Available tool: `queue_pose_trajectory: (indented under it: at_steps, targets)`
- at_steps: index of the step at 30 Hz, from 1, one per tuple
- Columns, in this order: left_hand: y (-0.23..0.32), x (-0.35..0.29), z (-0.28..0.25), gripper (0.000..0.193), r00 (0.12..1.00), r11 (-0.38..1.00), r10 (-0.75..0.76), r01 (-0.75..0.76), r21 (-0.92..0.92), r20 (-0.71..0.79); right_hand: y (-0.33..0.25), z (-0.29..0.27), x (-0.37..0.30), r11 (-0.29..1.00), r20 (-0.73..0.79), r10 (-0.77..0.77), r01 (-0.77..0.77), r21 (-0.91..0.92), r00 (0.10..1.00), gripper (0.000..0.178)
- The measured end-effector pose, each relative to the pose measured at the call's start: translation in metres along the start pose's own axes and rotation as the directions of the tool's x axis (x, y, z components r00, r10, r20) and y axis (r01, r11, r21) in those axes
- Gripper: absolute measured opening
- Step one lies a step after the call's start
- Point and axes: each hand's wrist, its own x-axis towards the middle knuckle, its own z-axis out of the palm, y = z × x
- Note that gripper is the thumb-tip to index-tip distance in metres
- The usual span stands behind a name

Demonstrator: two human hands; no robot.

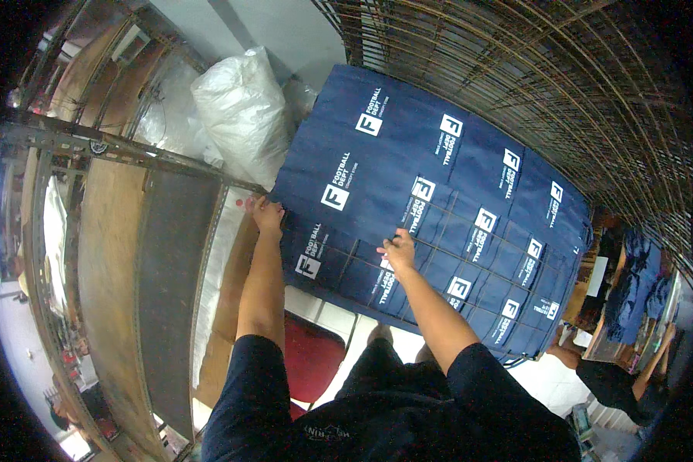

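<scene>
A navy blue fabric sheet point(339, 146) with white printed logos lies over a wire rack shelf point(448, 254) in front of me. More navy printed fabric point(485, 296) shows through the wires on the near side. My left hand point(268, 215) has its fingers closed on the sheet's near left corner. Farther right, my right hand point(398, 251) pinches the sheet's near edge, with its fingertips curled over the cloth. Both forearms reach forward, and the sheet lies mostly flat beyond them.
Many raised wire shelves point(477, 46) slant above the far side. A stuffed white plastic sack point(239, 108) stands at the far left, by a metal-framed shelf unit point(150, 154). A red seat point(312, 358) is below my arms. Another person point(612, 389) works at the right.
</scene>
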Motion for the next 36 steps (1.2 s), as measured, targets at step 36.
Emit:
queue_pose_trajectory:
  at_steps: [36]
  targets:
    - [0.014,-0.038,0.007,0.061,0.984,0.984,0.171,-0.168,0.058,-0.054,-0.031,-0.023,-0.037,0.738,-0.211,-0.363,0.143,-0.659,0.907,0.028]
